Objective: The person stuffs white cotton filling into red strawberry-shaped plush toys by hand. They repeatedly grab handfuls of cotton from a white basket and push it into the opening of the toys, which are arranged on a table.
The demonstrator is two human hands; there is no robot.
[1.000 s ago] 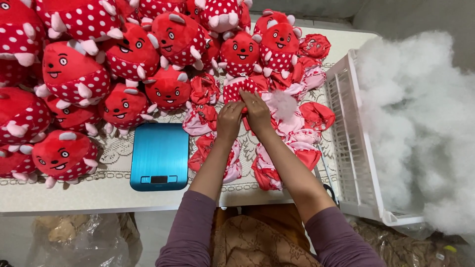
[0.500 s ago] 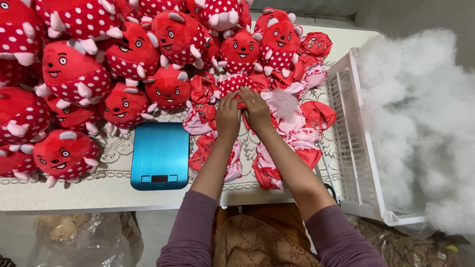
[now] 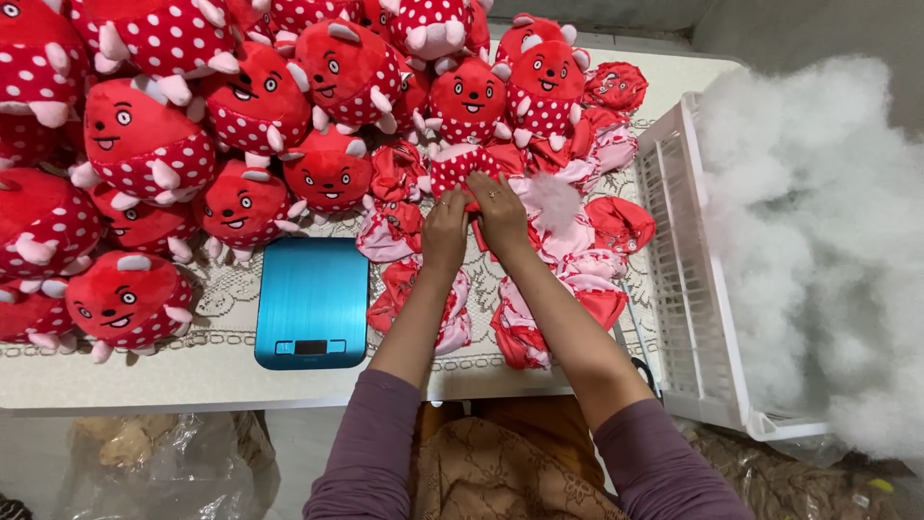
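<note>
- Fingers of the left hand (image 3: 445, 220) and right hand (image 3: 500, 210) are clamped together on an unstuffed red polka-dot toy skin (image 3: 460, 169) at twelve o'clock of the hands.
- Flat red-and-pink skins (image 3: 577, 260) lie at three o'clock.
- Blue kitchen scale (image 3: 311, 301) sits at eight o'clock.
- White stuffing (image 3: 818, 241) fills the white crate (image 3: 679, 289) beyond.

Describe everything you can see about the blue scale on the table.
The blue scale is a flat rounded rectangle with a brushed, metallic-looking teal top and a small dark display window at its near edge. It lies flat on the lace cloth near the table's front edge, nothing on it. Stuffed red toys sit to one side, the left hand and forearm to the other; neither touches it.
</note>
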